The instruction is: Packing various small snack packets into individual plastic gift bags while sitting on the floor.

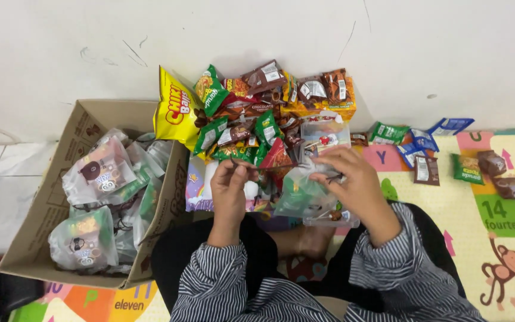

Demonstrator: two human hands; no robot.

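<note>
Both hands work at the mouth of a clear bag (305,194) held over the lap. The right hand (353,182) pinches its top; the left hand (230,185) pulls what seems a thin tie, hard to see. Closing needs a firm twist. The snack pile (257,113) crowds the front; a box (61,203) of filled bags is at left.
</note>
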